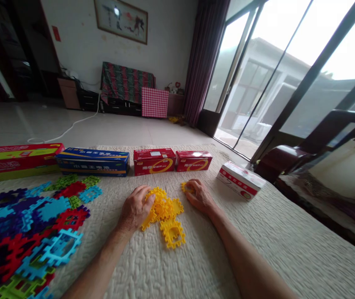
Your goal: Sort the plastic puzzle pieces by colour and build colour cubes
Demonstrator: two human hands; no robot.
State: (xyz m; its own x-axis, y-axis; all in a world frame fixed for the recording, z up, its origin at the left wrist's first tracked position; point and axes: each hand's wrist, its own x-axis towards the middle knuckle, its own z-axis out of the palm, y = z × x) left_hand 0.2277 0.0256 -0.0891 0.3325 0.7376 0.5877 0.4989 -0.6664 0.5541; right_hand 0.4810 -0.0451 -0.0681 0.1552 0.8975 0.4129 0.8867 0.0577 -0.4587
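A small heap of yellow interlocking plastic pieces lies on the pale quilted cover in front of me. My left hand curls around the heap's left edge, with thumb and fingers against the pieces. One square yellow piece with an open middle lies flat at the near side of the heap. To the right, my right hand is closed on a single yellow piece near the cover, apart from the heap. Its fingers hide part of that piece.
A spread of red, blue, purple and green interlocking pieces covers the left side. Behind stand a red-and-yellow box, a blue box, two red boxes and, at right, a white-and-red box. A wooden chair stands at far right.
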